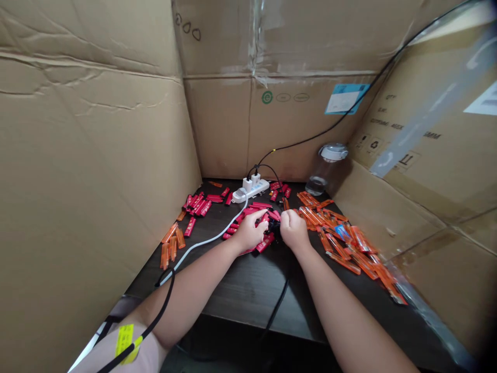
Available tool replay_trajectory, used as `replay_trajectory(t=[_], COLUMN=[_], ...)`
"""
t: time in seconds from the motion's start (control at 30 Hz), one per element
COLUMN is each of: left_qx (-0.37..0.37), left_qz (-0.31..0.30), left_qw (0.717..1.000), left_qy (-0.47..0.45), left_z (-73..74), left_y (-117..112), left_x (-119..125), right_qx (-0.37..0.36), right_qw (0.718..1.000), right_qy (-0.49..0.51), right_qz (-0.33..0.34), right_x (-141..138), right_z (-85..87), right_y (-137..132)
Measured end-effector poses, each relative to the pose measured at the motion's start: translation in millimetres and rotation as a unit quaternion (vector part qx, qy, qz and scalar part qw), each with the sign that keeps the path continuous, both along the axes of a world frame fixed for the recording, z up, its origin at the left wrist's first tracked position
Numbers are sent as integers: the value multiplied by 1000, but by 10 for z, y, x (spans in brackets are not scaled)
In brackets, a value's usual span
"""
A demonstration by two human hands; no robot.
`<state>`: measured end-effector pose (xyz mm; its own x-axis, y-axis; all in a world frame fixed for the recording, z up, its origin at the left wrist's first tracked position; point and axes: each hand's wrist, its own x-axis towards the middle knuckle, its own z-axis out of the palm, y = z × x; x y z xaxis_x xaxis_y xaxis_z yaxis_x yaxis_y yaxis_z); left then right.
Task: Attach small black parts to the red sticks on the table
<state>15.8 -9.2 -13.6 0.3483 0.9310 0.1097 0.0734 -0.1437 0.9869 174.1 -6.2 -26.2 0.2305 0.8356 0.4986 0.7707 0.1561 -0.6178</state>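
Observation:
My left hand (249, 233) is closed, thumb and fingers curled around a small red printed piece (265, 218) above a heap of similar pieces. Just to its right my right hand (294, 228) is also closed, its fingertips turned toward the left hand. Whatever it grips is hidden by its own fingers. Between the two hands lies something small and black (274, 226), too dark to name. Several red pieces (265, 242) lie under and around the left hand. Orange glossy flat strips (310, 216) begin right beside the right hand.
A white power strip (251, 191) with plugs and cables stands behind the hands. A white cable (209, 240) crosses the dark table (248, 285) on the left. A clear bottle (322, 173) stands back right. Orange pieces (169, 248) lie left. Cardboard walls (225, 124) enclose the table.

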Motion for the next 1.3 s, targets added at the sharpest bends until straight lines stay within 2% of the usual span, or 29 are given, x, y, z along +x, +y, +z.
replay_trajectory(t=[0.1,0.17,0.3,0.4,0.5,0.6,0.67,0.73,0.87,1.03,1.1,1.17,1.23,1.3], left_qx=[-62,-97,-116,-66,-3,6,3,36,115,146,131,72,35,33], left_qz=[20,19,5,44,74,42,13,16,40,6,-10,-34,-37,-42], left_qw=[998,995,992,995,995,997,999,997,989,987,991,997,997,996], left_qy=[17,30,52,64,67,59,52,61,89,67,31,-16,-54,-75], left_z=[49,76,86,55,26,18,20,21,18,40,62,90,119,139], left_y=[54,76,82,81,79,62,43,23,-1,-26,-44,-55,-53,-38], left_x=[-27,-40,-55,-65,-64,-49,-38,-33,-43,-62,-64,-64,-66,-70], right_qx=[-98,-133,-124,-66,-45,-61,-85,-99,-92,-74,-63,-49,-29,-20], right_qw=[987,974,975,990,990,959,927,899,882,862,861,863,874,886], right_qy=[-120,-174,-181,-111,30,205,309,378,423,466,468,467,445,418], right_qz=[47,53,46,64,134,185,196,197,188,187,188,189,196,199], right_x=[-87,-135,-144,-136,-163,-200,-214,-222,-237,-262,-274,-283,-282,-275], right_z=[-20,-24,-16,-9,-3,4,17,43,115,136,133,139,151,165], right_y=[-16,-26,-51,-98,-163,-209,-222,-232,-261,-290,-307,-329,-351,-369])
